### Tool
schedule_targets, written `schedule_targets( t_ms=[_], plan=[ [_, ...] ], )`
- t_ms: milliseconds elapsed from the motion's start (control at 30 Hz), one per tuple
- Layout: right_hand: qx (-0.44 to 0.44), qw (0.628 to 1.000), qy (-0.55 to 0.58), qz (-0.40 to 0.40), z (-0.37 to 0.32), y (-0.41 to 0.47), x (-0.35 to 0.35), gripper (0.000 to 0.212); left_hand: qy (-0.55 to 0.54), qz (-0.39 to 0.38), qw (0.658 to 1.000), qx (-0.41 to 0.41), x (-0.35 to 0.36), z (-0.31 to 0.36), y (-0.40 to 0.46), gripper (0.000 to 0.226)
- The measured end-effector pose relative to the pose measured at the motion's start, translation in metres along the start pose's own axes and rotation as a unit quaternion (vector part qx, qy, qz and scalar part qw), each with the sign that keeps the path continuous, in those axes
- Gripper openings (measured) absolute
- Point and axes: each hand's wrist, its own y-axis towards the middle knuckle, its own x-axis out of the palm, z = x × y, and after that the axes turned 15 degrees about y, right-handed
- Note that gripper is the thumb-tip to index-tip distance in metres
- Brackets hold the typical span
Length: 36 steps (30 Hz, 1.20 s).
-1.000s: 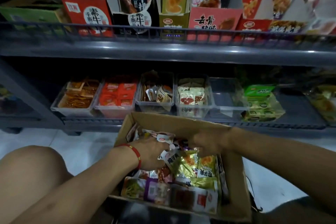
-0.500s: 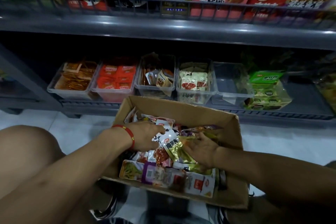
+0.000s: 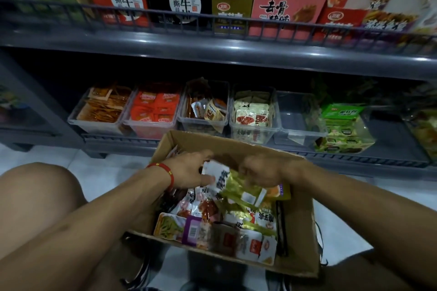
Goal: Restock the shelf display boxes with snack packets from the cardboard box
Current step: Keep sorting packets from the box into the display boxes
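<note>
Left hand (image 3: 189, 170): inside the cardboard box (image 3: 298, 238), thumb and fingers pinching a white packet (image 3: 216, 177) at its left edge.
Right hand (image 3: 262, 170): knuckles up, fingers curled down onto a yellow-green packet (image 3: 241, 190); grip itself hidden, cannot tell.
Cardboard box: on the floor before the lower shelf (image 3: 390, 146), filled with mixed snack packets (image 3: 212, 227).
Display bins (image 3: 203, 123): clear, in a row on the lower shelf; the fifth clear bin (image 3: 295, 125) holds almost nothing.
Left wrist: red string bracelet (image 3: 165, 170).
</note>
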Motion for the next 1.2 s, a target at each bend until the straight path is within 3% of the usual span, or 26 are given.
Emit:
schedule_targets(
  t_ms=[100,200,333,433,567,800,967,1033,1100,1200],
  plan=[
    [-0.052,0.974,0.219,0.039,0.001,-0.015,-0.030,0.011,-0.189,0.087,0.978,-0.022,-0.003,0.002,-0.001,0.056],
    [-0.066,0.901,0.425,0.057,0.001,-0.027,-0.040,0.020,-0.384,0.141,0.911,-0.057,-0.014,0.001,-0.004,0.042],
    [-0.063,0.803,0.579,0.127,-0.007,-0.035,-0.053,0.028,-0.493,0.207,0.843,-0.058,-0.033,-0.007,-0.011,0.036],
    [-0.063,0.781,0.599,0.164,-0.008,-0.045,-0.065,0.020,-0.554,0.227,0.799,-0.050,-0.042,-0.012,-0.016,0.029],
    [-0.090,0.762,0.611,0.197,-0.010,-0.057,-0.080,0.024,-0.557,0.259,0.788,-0.026,-0.048,-0.014,-0.017,0.031],
    [-0.124,0.738,0.657,0.090,-0.040,-0.050,-0.051,0.034,-0.620,0.231,0.749,0.018,-0.050,0.013,-0.017,0.035],
    [-0.093,0.774,0.604,0.167,-0.067,-0.035,-0.023,0.015,-0.669,0.237,0.705,-0.018,-0.046,0.020,-0.011,0.023],
    [-0.099,0.777,0.584,0.212,-0.070,-0.033,-0.024,0.014,-0.690,0.236,0.683,-0.043,-0.044,0.015,-0.008,0.036],
    [-0.111,0.757,0.596,0.246,-0.072,-0.033,-0.028,0.016,-0.711,0.232,0.662,-0.049,-0.046,0.014,-0.009,0.061],
    [-0.126,0.720,0.628,0.269,-0.076,-0.035,-0.033,0.013,-0.681,0.246,0.688,-0.046,-0.051,0.022,-0.013,0.072]
  ],
)
